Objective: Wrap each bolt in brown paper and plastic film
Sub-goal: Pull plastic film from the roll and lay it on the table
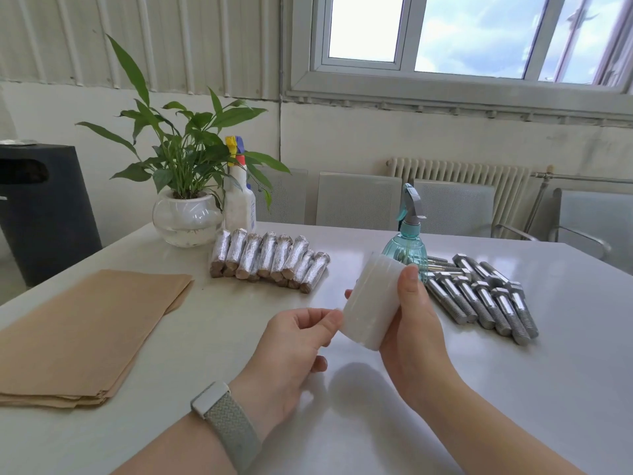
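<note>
Roughly half the job looks done: brown paper sheets [85, 323] wait unused, wrapped bolts [270, 260] lie in a row, bare bolts [486, 298] remain. Right hand [416, 334] grasps the film roll [371, 303] above the table; left hand [298, 341] pinches its edge.

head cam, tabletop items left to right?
Brown paper stack → plant bowl → white spray bottle → wrapped bolts → left hand → film roll held by right hand → bare bolts. Teal sprayer overlaps the roll, so omitted.
</note>
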Action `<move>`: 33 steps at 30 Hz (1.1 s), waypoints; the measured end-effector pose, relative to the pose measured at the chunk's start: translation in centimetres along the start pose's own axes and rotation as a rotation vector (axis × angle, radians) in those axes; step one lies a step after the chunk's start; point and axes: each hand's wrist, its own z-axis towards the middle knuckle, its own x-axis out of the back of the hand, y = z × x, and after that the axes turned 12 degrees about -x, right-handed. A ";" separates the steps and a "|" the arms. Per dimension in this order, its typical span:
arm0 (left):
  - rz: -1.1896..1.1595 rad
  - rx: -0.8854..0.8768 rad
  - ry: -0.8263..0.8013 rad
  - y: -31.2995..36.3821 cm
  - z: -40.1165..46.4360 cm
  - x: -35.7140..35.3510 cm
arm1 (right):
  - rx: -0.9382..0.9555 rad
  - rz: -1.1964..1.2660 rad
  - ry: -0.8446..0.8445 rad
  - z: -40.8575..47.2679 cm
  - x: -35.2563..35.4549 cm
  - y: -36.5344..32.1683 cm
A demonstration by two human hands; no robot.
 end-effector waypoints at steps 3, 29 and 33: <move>0.065 0.001 -0.055 0.3 0.2 0.0 | 0.018 -0.032 -0.020 -0.1 0.0 -0.1; 0.685 -0.809 -0.042 2.0 0.9 2.5 | -0.320 -0.764 -0.329 -1.4 -0.4 -1.6; 0.703 -0.838 -0.128 2.0 0.7 2.6 | -0.207 -0.790 -0.352 -1.3 0.1 -2.3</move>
